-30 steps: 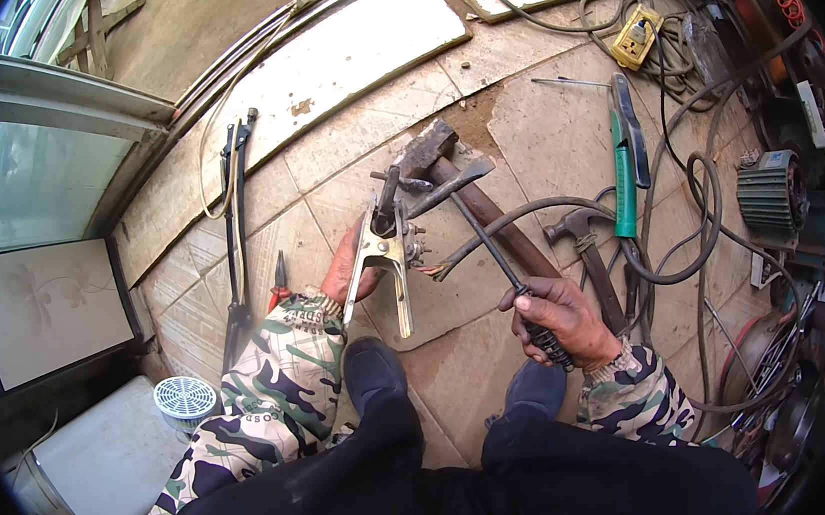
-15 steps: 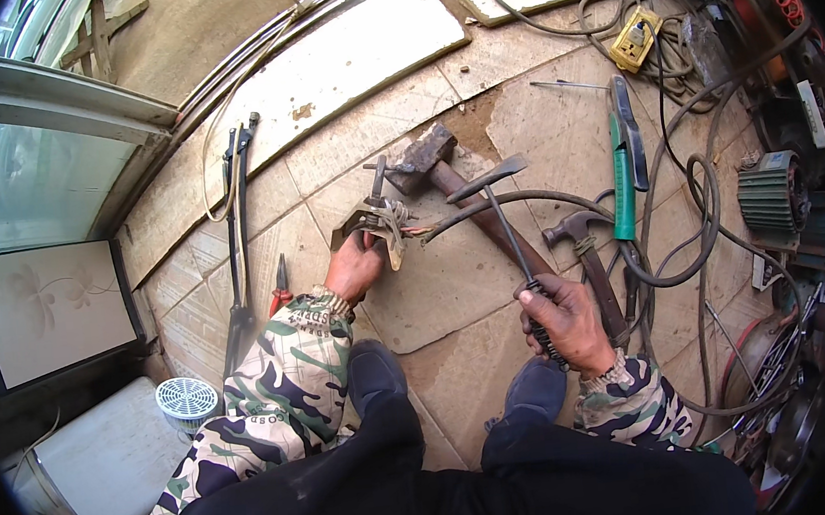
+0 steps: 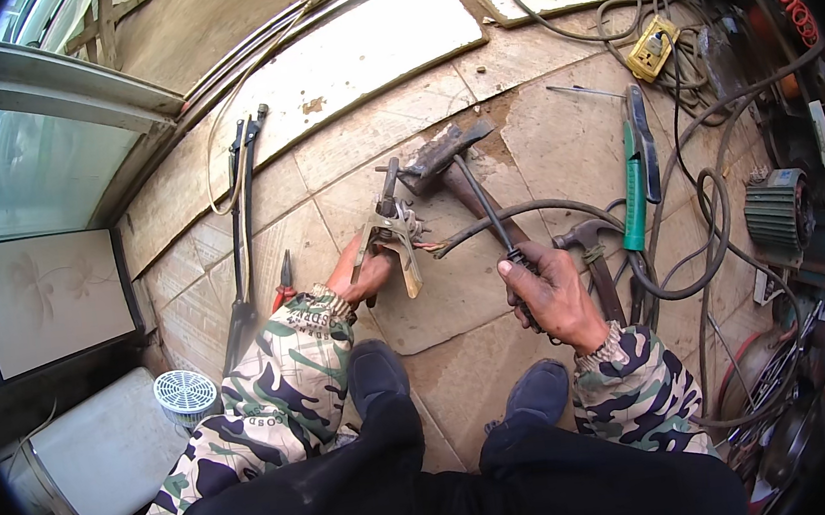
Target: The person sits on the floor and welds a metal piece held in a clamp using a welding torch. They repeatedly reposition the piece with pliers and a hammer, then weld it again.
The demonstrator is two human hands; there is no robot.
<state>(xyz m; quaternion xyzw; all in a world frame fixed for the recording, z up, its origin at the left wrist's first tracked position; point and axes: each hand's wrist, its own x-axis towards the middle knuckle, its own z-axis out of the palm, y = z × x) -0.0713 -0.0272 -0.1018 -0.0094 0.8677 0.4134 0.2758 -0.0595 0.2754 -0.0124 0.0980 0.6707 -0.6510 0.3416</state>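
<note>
My left hand (image 3: 356, 275) grips a metal spring clamp (image 3: 393, 239) with a cable (image 3: 553, 207) whose frayed copper end lies at it. My right hand (image 3: 558, 298) is closed round the spring-coil handle of a chipping hammer (image 3: 487, 201), its head over the rusty head of a sledgehammer (image 3: 420, 163) on the tiles. A claw hammer (image 3: 586, 237) lies just right of my right hand. Left of my left hand are red-handled pliers (image 3: 285, 293).
Long black bolt cutters (image 3: 241, 281) lie at left beside a lidded white container (image 3: 186, 394). At right are a green-handled tool (image 3: 637, 179), tangled cables, a yellow power strip (image 3: 652, 46), a motor (image 3: 777, 212) and piled metal parts. Pale boards (image 3: 380, 40) lie at the back.
My right hand and the chipping hammer have moved forward, its head now higher over the sledgehammer's head. The clamp in my left hand has shifted and tilted. The view has shifted slightly.
</note>
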